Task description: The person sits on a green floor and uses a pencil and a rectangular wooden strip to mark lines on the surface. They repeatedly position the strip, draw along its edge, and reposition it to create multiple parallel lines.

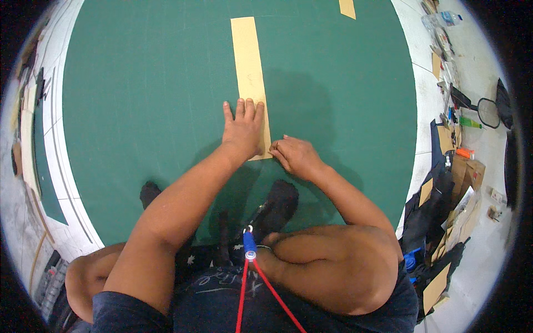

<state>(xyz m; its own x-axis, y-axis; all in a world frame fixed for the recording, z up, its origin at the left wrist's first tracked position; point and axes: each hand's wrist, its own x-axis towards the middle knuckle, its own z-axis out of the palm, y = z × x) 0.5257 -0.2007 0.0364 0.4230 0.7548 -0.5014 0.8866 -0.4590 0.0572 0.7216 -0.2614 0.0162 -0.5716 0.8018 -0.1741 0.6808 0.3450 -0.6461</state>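
Observation:
A long tan strip of card or paper (248, 61) lies lengthwise away from me on a dark green sheet (150, 83), with faint pencil-like marks near its middle. My left hand (242, 130) presses flat across the strip's near half, its fingers spread and pointing away. Beside the strip's near right corner, my right hand (297, 155) is closed in a pinch, its fingertips at the strip's edge. Whatever those fingers hold, if anything, is too small and covered to name.
Another tan piece (347, 8) lies at the far right of the sheet. Along the right side are a clear plastic bottle (442, 20), a cardboard box (468, 173), dark cloth and tan pieces. My legs and dark-socked feet rest at the near edge; a red lanyard (244, 294) hangs down.

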